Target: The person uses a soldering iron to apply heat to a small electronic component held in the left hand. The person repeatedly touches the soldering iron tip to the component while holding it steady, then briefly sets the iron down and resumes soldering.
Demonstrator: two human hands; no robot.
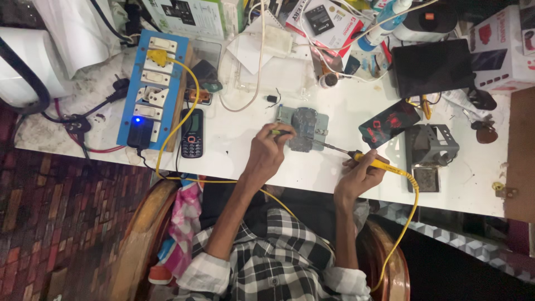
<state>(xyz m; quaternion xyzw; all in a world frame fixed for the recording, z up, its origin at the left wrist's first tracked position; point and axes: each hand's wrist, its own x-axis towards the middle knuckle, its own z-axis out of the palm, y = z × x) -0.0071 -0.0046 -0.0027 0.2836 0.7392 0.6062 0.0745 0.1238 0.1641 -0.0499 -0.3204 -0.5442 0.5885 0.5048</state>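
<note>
A small circuit board [305, 124] sits in a grey holder [283, 115] on the white table [239, 150]. My left hand [266, 153] rests at the board's left edge, pinching a thin yellow-green tool [280, 132] that touches the board. My right hand [358, 174] grips a yellow-handled soldering iron [372, 161]. Its metal tip [324, 145] reaches the lower right of the board. The iron's yellow cord [411, 206] loops down off the table's front edge.
A blue power board [151, 89] with a lit adapter stands at left, with a black keypad phone [191, 133] beside it. A red-patterned phone [389, 122], a grey iron stand [433, 146] and a black slab [432, 67] lie right. Boxes and wires crowd the back.
</note>
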